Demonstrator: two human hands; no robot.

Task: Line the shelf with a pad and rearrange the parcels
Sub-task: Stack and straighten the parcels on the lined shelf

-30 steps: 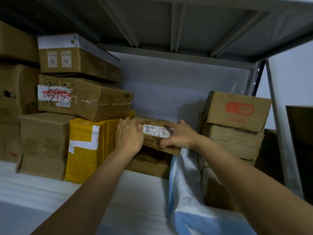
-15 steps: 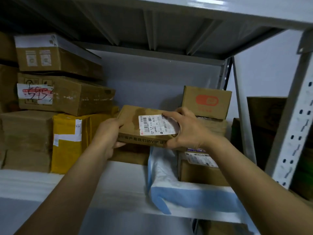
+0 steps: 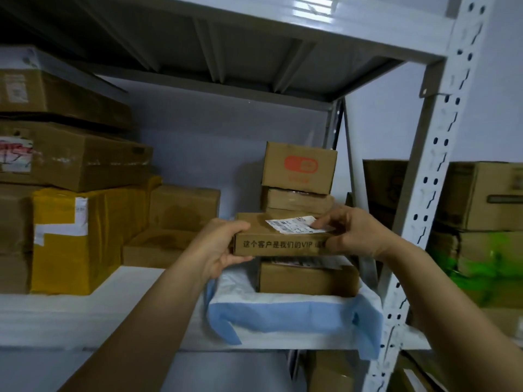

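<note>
Left hand (image 3: 218, 247) fingers (image 3: 237, 260) curl under the left end of a flat carton (image 3: 280, 241), thumb on its top edge. Right hand (image 3: 351, 233) clamps the right end, its fingers lying over the shipping label (image 3: 294, 225) on the lid and its thumb on the front face. The carton is level, at the right end of the shelf (image 3: 85, 315), directly above a brown box (image 3: 305, 278). Can't tell whether the two touch.

Hard to read:
- The right hand cuts off the printed line on the carton's front.
- Label text is too small.
- The brown box's top is mostly hidden by the carton.
- The scribbled red-and-white label (image 3: 15, 155) at far left is blurred and cropped by the frame.

The brown box sits on the pad (image 3: 283, 312), white side up. The pad's blue front edge hangs over the shelf lip and its left edge is rumpled upward.

Behind the carton is a taped box (image 3: 297, 199) with a red-logo box (image 3: 300, 168) on top. To the left are two plain brown boxes (image 3: 184, 207), then a yellow-wrapped parcel (image 3: 73, 239) under a stack of larger cartons (image 3: 70, 157). A perforated white upright (image 3: 433, 193) stands just right of the right hand. Past it are more cartons (image 3: 486, 193) and something green (image 3: 481, 258), too blurred to identify.

Both forearms reach up from the bottom of the frame and converge on the carton.
</note>
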